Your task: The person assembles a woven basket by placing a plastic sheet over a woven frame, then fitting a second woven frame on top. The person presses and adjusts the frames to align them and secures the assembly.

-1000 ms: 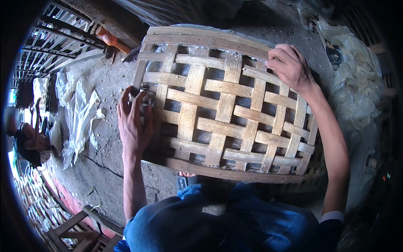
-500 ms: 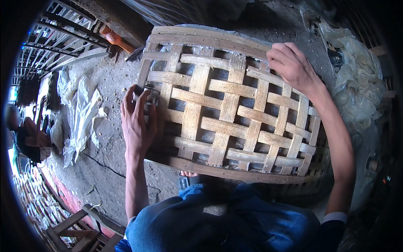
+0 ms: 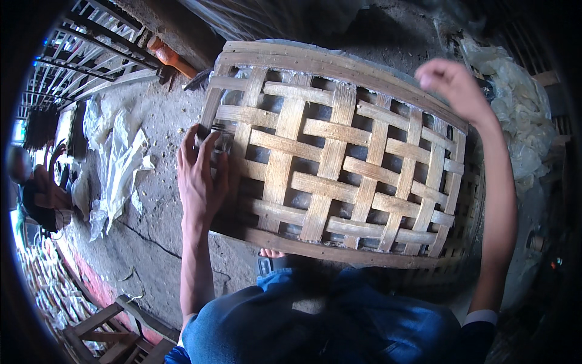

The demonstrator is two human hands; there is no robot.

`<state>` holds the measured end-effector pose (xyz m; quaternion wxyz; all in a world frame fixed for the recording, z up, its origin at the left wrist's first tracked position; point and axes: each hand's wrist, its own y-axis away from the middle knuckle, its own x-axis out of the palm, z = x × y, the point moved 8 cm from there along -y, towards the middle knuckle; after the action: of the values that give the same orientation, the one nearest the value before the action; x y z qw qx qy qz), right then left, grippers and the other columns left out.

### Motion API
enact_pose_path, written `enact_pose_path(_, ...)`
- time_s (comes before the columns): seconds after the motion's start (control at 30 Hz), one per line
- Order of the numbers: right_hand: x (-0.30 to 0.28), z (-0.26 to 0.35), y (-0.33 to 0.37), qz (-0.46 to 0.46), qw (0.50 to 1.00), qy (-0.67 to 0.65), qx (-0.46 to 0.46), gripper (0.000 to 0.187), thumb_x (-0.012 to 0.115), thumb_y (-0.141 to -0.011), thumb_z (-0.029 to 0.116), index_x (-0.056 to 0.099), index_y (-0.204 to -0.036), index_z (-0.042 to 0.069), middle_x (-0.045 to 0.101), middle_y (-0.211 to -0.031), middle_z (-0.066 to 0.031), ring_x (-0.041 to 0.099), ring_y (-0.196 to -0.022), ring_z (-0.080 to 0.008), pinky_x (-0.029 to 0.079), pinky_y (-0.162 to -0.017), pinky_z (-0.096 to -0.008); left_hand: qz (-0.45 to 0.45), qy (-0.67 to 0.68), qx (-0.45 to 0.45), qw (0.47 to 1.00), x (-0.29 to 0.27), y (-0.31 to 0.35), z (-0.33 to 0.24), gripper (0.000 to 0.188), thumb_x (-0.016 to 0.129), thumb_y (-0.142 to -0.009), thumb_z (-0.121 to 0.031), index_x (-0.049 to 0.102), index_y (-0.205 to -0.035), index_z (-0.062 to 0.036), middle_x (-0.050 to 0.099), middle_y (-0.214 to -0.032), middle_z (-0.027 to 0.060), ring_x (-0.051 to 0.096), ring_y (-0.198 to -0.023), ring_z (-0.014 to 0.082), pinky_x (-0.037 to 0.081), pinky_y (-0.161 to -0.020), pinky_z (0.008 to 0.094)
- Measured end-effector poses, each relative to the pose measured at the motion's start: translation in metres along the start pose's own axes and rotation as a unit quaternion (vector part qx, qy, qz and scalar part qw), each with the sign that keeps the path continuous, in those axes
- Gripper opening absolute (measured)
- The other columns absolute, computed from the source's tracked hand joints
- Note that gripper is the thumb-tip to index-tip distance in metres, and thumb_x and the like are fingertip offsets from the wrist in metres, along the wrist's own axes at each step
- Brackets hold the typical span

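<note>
A woven bamboo crate (image 3: 330, 159) with a wooden frame stands in front of my body, its open lattice face turned up. Clear plastic shows through several gaps. My left hand (image 3: 203, 167) is at the crate's left edge, its fingers bent round the frame and the thumb toward the slats. Above the far right corner my right hand (image 3: 454, 88) is raised, apart from the frame. Its fingers are bent and smeared by motion, so whether they hold anything cannot be made out.
Crumpled clear plastic sheets lie on the concrete floor, some at the left (image 3: 118, 173), a heap at the right (image 3: 515, 109). An orange-brown wooden handle (image 3: 173, 59) rests at the far left. A wooden stool (image 3: 112, 330) stands near left. Another person (image 3: 45, 188) is at the left rim.
My right hand has let go of the crate's far rim and moved right, away from the frame. My left hand stays at the left edge. The crate has barely shifted.
</note>
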<state>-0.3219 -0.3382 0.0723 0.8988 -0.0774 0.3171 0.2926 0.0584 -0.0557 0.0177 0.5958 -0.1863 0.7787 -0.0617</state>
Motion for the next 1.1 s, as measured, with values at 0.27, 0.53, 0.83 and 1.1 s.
enact_pose_path(0.27, -0.023, 0.019, 0.004, -0.315, 0.945, -0.089, -0.015, 0.047, 0.067, -0.099, 0.024, 0.058, -0.143, 0.010, 0.065, -0.133, -0.0049, 0.061, -0.110, -0.0129, 0.052, -0.092, -0.0342, -0.004, -0.012, 0.004, 1.000, 0.002, -0.001, -0.001, 0.036, 0.063, -0.099, -0.008, 0.063, -0.135, -0.0112, 0.049, -0.149, 0.0227, 0.053, -0.134, 0.0430, 0.048, -0.107, 0.0499)
enact_pose_path(0.53, 0.130, 0.071, -0.008, -0.003, 0.870, 0.420, -0.259, 0.056, 0.079, -0.083, 0.011, 0.068, -0.137, 0.022, 0.053, -0.149, -0.0047, 0.048, -0.137, -0.0255, 0.039, -0.120, -0.0526, 0.003, 0.003, -0.003, 1.000, 0.005, 0.000, 0.002, 0.038, 0.065, -0.098, -0.018, 0.062, -0.135, -0.0096, 0.045, -0.152, 0.0232, 0.049, -0.134, 0.0443, 0.042, -0.111, 0.0536)
enact_pose_path(0.83, 0.129, 0.071, -0.011, -0.029, 0.849, 0.373, -0.373, 0.038, 0.077, -0.079, 0.008, 0.079, -0.116, 0.019, 0.059, -0.138, -0.0001, 0.052, -0.128, -0.0217, 0.046, -0.111, -0.0479, 0.013, 0.007, -0.012, 1.000, 0.002, -0.002, -0.005, 0.037, 0.063, -0.098, -0.010, 0.062, -0.134, -0.0095, 0.047, -0.151, 0.0245, 0.047, -0.138, 0.0448, 0.041, -0.113, 0.0536)
enact_pose_path(1.1, 0.124, 0.076, -0.010, -0.062, 0.827, 0.362, -0.425, 0.014, 0.077, -0.078, 0.009, 0.078, -0.091, 0.011, 0.064, -0.122, -0.0001, 0.057, -0.119, -0.0216, 0.050, -0.099, -0.0428, 0.008, 0.002, -0.001, 1.000, 0.000, 0.000, -0.003, 0.036, 0.063, -0.098, -0.010, 0.062, -0.134, -0.0096, 0.047, -0.150, 0.0243, 0.048, -0.136, 0.0450, 0.042, -0.112, 0.0534)
